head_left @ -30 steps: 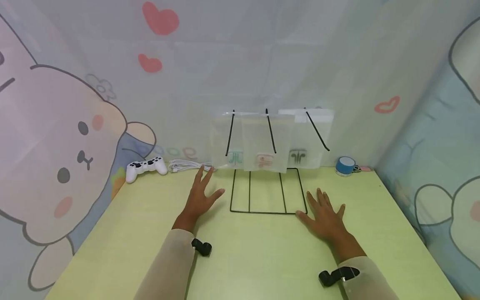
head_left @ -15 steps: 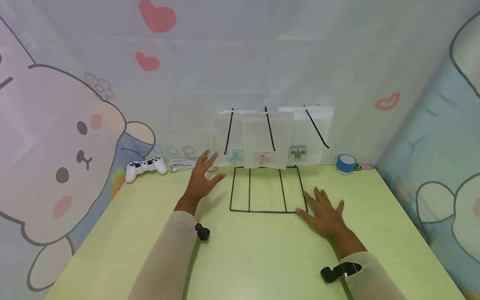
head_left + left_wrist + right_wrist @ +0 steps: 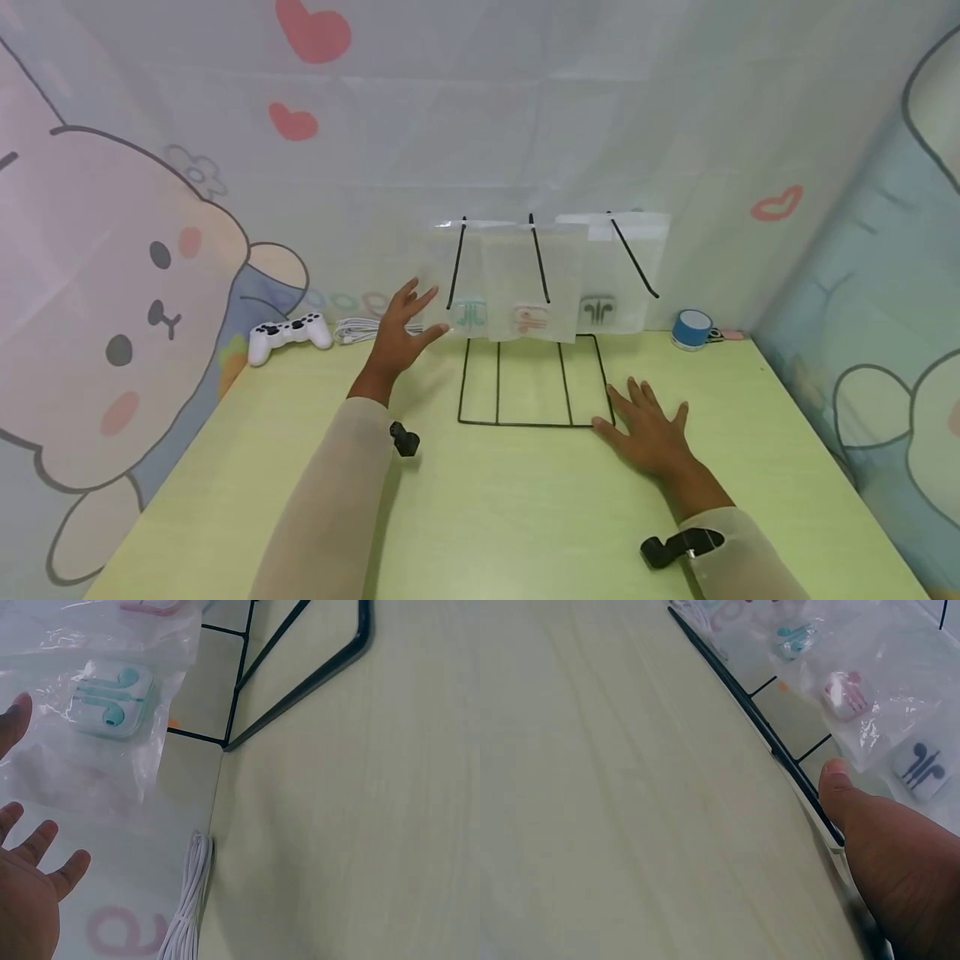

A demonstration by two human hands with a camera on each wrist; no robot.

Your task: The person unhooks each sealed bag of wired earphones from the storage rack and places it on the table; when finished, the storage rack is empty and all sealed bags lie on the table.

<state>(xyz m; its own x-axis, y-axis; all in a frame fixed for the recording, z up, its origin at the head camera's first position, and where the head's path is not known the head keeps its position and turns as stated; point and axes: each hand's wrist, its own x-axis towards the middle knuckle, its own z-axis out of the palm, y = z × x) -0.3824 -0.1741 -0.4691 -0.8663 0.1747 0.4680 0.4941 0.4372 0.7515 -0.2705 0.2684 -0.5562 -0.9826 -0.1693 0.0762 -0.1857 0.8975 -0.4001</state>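
Note:
Three clear plastic bags hang from the prongs of a black wire display rack (image 3: 536, 425). Inside them are cased earphones: teal earphones (image 3: 112, 697) on the left, pink earphones (image 3: 530, 317) in the middle and dark grey earphones (image 3: 597, 312) on the right. My left hand (image 3: 397, 337) is raised with spread fingers just left of the teal earphones' bag (image 3: 146, 769); it holds nothing. Fingers spread, my right hand (image 3: 648, 433) rests at the rack's front right corner, its thumb (image 3: 836, 784) by the base wire.
A white game controller (image 3: 288, 335) and a coiled white cable (image 3: 356, 331) lie at the table's back left. At the back right stands a blue and white round container (image 3: 691, 330), with small scissors (image 3: 723, 336) beside it. A printed cloth backdrop (image 3: 360, 150) rises behind the table.
My left hand has moved up and forward from the table toward the left bag. The right hand has stayed at the rack's corner. The head view has tilted slightly.

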